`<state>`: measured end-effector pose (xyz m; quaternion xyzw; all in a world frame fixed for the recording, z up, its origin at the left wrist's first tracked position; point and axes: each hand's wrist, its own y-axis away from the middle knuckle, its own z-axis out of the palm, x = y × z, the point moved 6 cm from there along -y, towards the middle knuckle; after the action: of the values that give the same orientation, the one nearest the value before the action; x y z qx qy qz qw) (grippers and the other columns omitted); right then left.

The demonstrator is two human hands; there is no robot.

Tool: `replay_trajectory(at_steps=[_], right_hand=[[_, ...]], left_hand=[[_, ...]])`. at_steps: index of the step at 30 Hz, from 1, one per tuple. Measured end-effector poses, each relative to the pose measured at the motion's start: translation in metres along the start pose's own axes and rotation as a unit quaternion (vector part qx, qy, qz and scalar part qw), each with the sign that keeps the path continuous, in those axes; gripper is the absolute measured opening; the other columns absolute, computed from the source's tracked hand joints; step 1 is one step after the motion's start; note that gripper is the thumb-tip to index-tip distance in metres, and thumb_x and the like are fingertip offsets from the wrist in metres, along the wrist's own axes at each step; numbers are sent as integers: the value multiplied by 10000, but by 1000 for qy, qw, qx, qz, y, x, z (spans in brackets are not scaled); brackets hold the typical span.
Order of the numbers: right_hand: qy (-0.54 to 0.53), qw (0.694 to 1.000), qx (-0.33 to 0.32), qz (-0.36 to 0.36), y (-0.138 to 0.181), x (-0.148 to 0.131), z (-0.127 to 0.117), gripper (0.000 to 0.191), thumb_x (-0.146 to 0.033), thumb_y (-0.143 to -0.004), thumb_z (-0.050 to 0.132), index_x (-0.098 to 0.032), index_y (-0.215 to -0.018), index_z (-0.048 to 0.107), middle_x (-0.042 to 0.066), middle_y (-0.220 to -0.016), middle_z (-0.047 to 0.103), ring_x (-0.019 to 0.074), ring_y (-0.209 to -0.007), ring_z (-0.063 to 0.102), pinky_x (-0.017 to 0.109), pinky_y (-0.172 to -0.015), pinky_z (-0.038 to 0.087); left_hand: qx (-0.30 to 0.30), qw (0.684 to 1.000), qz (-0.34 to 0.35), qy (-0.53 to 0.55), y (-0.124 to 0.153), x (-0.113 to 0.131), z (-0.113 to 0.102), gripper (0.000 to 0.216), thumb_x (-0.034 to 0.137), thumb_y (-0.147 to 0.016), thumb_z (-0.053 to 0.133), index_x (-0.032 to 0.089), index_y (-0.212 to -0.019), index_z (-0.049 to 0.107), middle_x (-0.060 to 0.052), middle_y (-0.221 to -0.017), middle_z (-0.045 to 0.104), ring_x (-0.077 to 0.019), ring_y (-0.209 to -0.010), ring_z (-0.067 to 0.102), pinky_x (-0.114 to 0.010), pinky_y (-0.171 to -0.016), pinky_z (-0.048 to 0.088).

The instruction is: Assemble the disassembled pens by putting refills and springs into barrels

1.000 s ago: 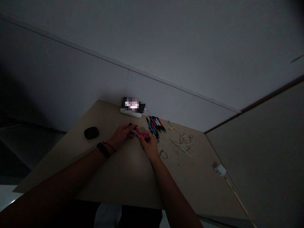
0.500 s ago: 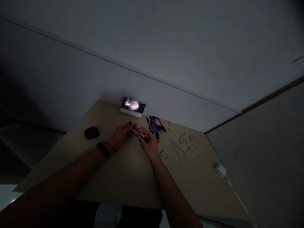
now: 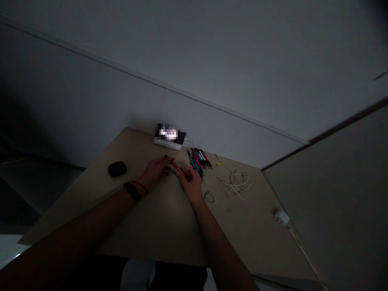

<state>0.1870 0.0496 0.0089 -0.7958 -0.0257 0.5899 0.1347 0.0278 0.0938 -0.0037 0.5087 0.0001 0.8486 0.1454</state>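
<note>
Both hands hold one red pen [image 3: 178, 167] between them, slanting down to the right over the table. My left hand [image 3: 157, 170] is closed around its black upper end. At its dark lower end, the fingers of my right hand [image 3: 190, 182] are closed. A small teal piece [image 3: 173, 171] shows just below the pen between the hands; what it belongs to is hidden. Beyond my right hand lies a bunch of pens [image 3: 198, 159] in red, blue, white and black.
A phone [image 3: 180, 137] with a lit, blurred screen leans on a white block [image 3: 167, 144] by the wall. A black rounded case [image 3: 117, 169] lies left. Right are a tangled white cable [image 3: 238, 185], a thin loop [image 3: 209, 197] and a white plug [image 3: 282, 218] on a cord.
The silver section that showed between the pen's red barrel and its dark lower end is no longer visible; red now reaches my right fingers. Both hands have stayed nearly in place.
</note>
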Motion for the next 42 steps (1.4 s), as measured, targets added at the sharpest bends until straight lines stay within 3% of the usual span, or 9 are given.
replay_trajectory(at_steps=[3, 7, 12, 16, 20, 25, 31, 35, 42], right_hand=[[1, 999, 39, -14, 0, -5, -4, 345, -479, -786, 758, -216, -1003, 711, 36, -838, 706, 197, -762, 640, 314, -686, 515], [9, 999, 33, -14, 0, -7, -5, 256, -453, -831, 714, -215, -923, 742, 48, -857, 728, 205, -757, 644, 329, -691, 520], [11, 999, 52, -6, -1, -1, -8, 397, -450, -767, 783, -223, -1087, 719, 31, -823, 713, 187, -689, 605, 308, -629, 485], [24, 998, 65, -11, -2, -1, -11, 313, -476, -775, 764, -215, -947, 748, 49, -824, 729, 194, -694, 602, 306, -606, 467], [22, 998, 65, 12, -1, -2, -12, 350, -527, -807, 719, -203, -936, 752, 21, -706, 681, 166, -587, 544, 284, -541, 417], [-5, 999, 14, 34, 1, -1, -5, 460, -597, -881, 605, -214, -627, 626, -25, -505, 510, 138, -469, 449, 269, -466, 321], [-3, 999, 51, 3, -2, 0, -7, 362, -518, -772, 763, -211, -951, 697, 0, -708, 654, 162, -617, 563, 277, -573, 433], [-13, 999, 42, 12, -1, -1, -6, 332, -534, -824, 706, -209, -890, 698, 29, -756, 695, 169, -632, 590, 284, -573, 446], [-57, 998, -5, 39, 1, -5, 2, 416, -608, -905, 581, -204, -830, 648, -10, -586, 633, 127, -471, 483, 254, -463, 360]], left_hand=[[2, 1000, 4, -3, 1, 1, 0, 386, 488, -771, 799, 160, -973, 765, -42, -869, 693, -109, -676, 605, -222, -609, 469], [5, 1000, -1, -4, 1, 1, 0, 365, 473, -776, 800, 165, -969, 769, -43, -888, 695, -105, -674, 605, -222, -615, 479], [6, 1000, 2, -4, 1, 2, 0, 375, 480, -779, 793, 160, -971, 767, -54, -946, 705, -100, -671, 601, -215, -601, 477], [7, 1000, 2, -13, 1, 2, 0, 357, 480, -800, 774, 163, -963, 765, -57, -939, 711, -106, -670, 608, -216, -593, 469], [2, 1000, 2, -11, 1, 2, 1, 367, 485, -794, 781, 160, -964, 767, -55, -913, 712, -113, -680, 616, -228, -611, 472], [3, 1000, -5, -3, 1, 1, 1, 351, 465, -771, 801, 156, -937, 776, -48, -874, 711, -108, -663, 601, -222, -601, 466], [6, 1000, 2, 1, 1, 1, 1, 371, 474, -753, 816, 161, -947, 777, -47, -926, 715, -102, -664, 603, -224, -606, 474], [9, 1000, 1, 0, 1, 1, 0, 359, 475, -770, 803, 164, -948, 774, -42, -909, 714, -100, -659, 602, -220, -603, 473], [3, 1000, 8, -11, 1, 2, 2, 412, 505, -749, 807, 150, -953, 761, -35, -849, 699, -111, -671, 606, -228, -611, 472]])
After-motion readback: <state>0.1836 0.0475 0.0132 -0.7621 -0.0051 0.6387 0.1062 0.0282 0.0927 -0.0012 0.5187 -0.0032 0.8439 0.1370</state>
